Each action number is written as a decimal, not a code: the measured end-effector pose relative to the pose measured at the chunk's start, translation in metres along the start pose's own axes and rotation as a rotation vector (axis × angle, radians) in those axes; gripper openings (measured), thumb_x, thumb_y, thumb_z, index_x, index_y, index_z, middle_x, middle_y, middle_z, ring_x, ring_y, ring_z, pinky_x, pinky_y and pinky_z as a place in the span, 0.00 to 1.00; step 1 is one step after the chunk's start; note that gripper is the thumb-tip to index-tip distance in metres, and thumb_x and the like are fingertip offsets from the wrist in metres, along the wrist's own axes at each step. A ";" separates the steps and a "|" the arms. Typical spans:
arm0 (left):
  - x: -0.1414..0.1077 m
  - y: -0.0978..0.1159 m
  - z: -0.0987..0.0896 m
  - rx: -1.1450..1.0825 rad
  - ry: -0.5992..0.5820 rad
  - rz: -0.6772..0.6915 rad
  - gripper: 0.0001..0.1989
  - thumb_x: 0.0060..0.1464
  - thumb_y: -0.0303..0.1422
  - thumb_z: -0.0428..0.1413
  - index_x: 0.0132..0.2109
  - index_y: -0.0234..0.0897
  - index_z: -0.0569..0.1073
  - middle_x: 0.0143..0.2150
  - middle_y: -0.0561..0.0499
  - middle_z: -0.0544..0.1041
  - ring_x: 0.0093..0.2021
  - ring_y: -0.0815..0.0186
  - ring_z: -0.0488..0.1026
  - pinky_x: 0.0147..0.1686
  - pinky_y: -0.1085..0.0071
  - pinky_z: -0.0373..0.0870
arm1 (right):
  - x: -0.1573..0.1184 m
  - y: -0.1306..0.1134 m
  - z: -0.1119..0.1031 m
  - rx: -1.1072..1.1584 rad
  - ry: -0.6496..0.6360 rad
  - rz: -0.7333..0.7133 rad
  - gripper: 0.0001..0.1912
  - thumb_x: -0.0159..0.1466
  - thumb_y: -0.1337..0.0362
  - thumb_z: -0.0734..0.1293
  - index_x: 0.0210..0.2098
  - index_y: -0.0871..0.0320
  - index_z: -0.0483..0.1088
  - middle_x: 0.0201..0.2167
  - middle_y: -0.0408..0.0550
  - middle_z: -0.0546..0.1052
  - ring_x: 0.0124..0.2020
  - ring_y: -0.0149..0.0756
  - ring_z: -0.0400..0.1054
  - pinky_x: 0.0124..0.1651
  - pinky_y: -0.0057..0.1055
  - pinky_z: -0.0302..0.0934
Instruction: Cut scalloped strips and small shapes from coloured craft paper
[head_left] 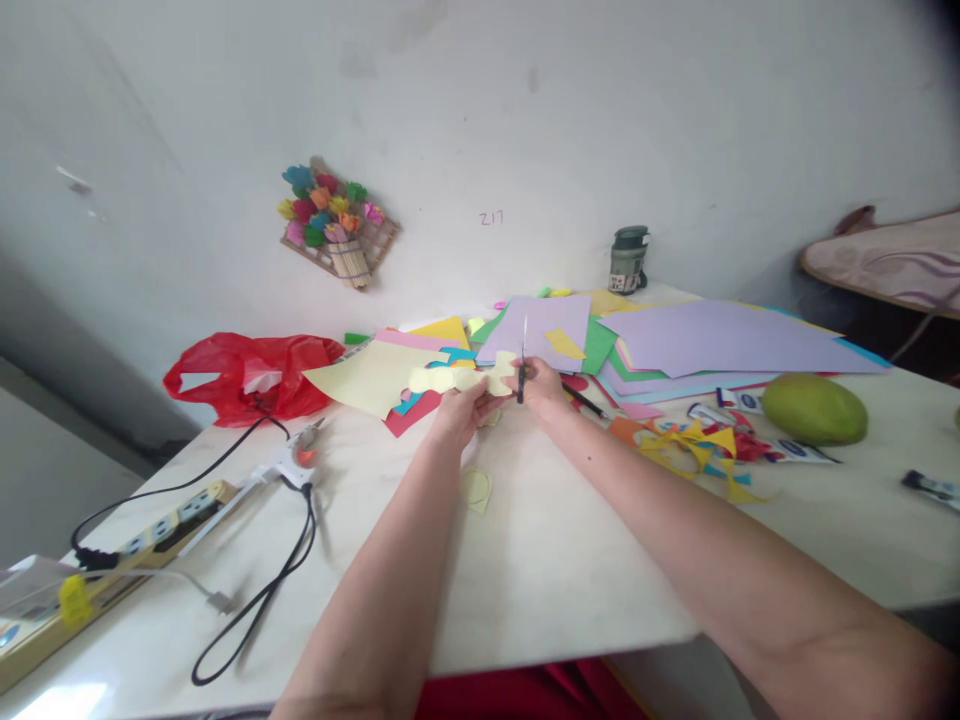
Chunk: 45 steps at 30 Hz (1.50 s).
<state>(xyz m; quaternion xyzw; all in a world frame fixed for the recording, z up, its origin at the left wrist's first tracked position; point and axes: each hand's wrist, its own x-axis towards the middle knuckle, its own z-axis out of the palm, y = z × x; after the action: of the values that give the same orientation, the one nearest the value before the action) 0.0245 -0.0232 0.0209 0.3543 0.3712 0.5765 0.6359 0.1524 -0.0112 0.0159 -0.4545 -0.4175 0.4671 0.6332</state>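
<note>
My left hand is closed on a pale yellow paper strip with a wavy, scalloped edge, held above the table. Scissors with dark handles are gripped in my right hand, their blades pointing up and away, next to the strip's right end. Whether the blades touch the paper I cannot tell. Below my left hand, a small pale yellow scrap with a circle drawn on it lies on the table. Behind the hands are a large cream sheet and a lilac sheet.
A red plastic bag, a glue gun and a power strip with looping cables occupy the left. At right lie yellow paper scraps, glue tubes, a green mango and stacked lilac paper. A tumbler stands by the wall.
</note>
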 end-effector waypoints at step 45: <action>0.007 0.007 -0.022 -0.067 0.125 0.032 0.12 0.52 0.21 0.58 0.45 0.27 0.74 0.37 0.40 0.80 0.34 0.61 0.80 0.29 0.73 0.76 | -0.004 -0.016 -0.024 -0.465 -0.599 0.123 0.18 0.54 0.50 0.72 0.26 0.58 0.67 0.15 0.38 0.70 0.12 0.24 0.61 0.12 0.18 0.43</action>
<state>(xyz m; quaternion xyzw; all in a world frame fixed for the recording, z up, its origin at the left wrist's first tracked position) 0.0021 -0.0154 0.0157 0.3022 0.3850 0.6197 0.6135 0.1778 -0.0225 0.0255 -0.4537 -0.6508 0.5090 0.3339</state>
